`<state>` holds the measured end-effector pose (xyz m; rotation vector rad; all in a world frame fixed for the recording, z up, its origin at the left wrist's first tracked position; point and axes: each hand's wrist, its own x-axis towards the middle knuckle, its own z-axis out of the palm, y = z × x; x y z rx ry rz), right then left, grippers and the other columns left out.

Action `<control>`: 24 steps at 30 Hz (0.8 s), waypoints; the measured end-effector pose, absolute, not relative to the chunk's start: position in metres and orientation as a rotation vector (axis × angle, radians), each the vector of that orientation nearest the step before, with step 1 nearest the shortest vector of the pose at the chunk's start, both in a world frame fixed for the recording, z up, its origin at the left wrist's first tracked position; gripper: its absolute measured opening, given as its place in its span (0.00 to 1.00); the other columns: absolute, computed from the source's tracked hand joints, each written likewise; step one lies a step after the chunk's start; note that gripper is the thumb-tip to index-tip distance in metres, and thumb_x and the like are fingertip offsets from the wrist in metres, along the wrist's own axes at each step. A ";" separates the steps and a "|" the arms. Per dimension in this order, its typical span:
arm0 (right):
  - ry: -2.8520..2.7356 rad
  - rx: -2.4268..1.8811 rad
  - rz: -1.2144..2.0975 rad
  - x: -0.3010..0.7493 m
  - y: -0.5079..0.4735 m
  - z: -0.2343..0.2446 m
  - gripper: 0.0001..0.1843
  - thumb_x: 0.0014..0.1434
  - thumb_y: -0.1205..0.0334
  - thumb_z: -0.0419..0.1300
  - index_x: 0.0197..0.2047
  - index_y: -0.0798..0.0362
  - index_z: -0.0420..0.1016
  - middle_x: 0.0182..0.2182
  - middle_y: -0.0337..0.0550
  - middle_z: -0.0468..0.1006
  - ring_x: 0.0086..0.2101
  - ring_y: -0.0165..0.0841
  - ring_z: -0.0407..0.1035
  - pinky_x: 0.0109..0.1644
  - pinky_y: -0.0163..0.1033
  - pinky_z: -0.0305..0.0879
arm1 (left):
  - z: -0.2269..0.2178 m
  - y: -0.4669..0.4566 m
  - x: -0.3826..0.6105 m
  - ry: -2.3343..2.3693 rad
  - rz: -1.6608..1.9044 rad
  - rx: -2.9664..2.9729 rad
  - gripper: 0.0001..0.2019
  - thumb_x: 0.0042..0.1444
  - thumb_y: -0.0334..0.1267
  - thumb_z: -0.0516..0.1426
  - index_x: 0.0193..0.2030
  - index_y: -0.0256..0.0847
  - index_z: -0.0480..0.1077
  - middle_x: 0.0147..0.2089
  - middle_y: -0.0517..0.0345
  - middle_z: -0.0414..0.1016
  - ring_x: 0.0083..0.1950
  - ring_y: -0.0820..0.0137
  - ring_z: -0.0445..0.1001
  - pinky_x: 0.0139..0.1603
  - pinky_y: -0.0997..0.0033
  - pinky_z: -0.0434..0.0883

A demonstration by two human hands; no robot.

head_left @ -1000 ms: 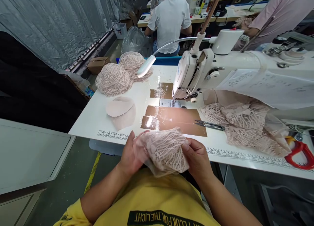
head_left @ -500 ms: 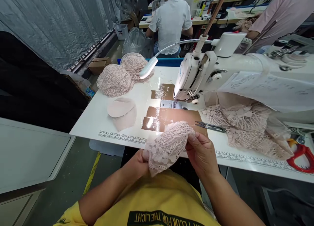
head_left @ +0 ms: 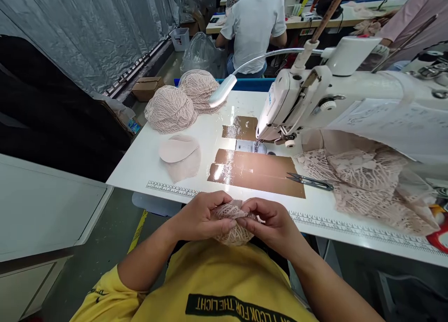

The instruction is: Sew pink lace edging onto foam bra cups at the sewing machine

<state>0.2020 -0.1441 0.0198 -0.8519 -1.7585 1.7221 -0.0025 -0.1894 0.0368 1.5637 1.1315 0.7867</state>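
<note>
Both hands pinch a pale pink lace bra cup (head_left: 234, 235) close to my body, at the table's front edge. My left hand (head_left: 206, 217) grips its left side, thumb along the top edge. My right hand (head_left: 268, 224) pinches the upper right edge, the fingertips of both hands almost meeting. Part of the lace is hidden behind my fingers. Beyond the hands lies brown tape (head_left: 257, 172) on the white sewing table (head_left: 140, 165). The sewing machine (head_left: 280, 107) stands over it, with thread snips (head_left: 310, 182) lying to the right.
Lace-covered cups (head_left: 171, 109) are stacked at the back left, under the lamp (head_left: 223, 91). Plain fabric pieces (head_left: 180, 156) lie nearer. Lace pieces (head_left: 371, 186) are heaped at right, beside red-handled scissors (head_left: 439, 235). A co-worker in a white shirt (head_left: 257, 30) sits beyond.
The lace cup has come down and nearer my body, folded together instead of spread out. My right hand has moved left, close to my left hand. The view has shifted slightly.
</note>
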 end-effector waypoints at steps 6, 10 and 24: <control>-1.765 -0.843 1.544 0.201 -0.140 0.009 0.06 0.57 0.59 0.63 0.30 0.52 0.77 0.35 0.43 0.77 0.34 0.33 0.71 0.39 0.37 0.66 | 0.025 -0.189 0.003 1.133 0.774 1.582 0.07 0.60 0.36 0.53 0.31 0.36 0.65 0.28 0.64 0.58 0.28 0.77 0.56 0.29 0.76 0.56; -1.734 -0.894 1.449 0.199 -0.139 0.006 0.05 0.56 0.61 0.63 0.29 0.52 0.77 0.33 0.42 0.77 0.32 0.32 0.71 0.36 0.36 0.66 | 0.028 -0.187 0.001 1.152 0.756 1.696 0.10 0.62 0.37 0.51 0.32 0.36 0.66 0.28 0.62 0.62 0.30 0.75 0.60 0.32 0.74 0.59; -1.707 -1.016 1.444 0.198 -0.123 0.006 0.08 0.55 0.60 0.63 0.27 0.53 0.73 0.27 0.40 0.77 0.28 0.30 0.70 0.32 0.35 0.65 | 0.024 -0.161 0.008 1.152 0.826 1.435 0.10 0.59 0.40 0.56 0.34 0.34 0.70 0.28 0.61 0.64 0.29 0.77 0.60 0.30 0.77 0.59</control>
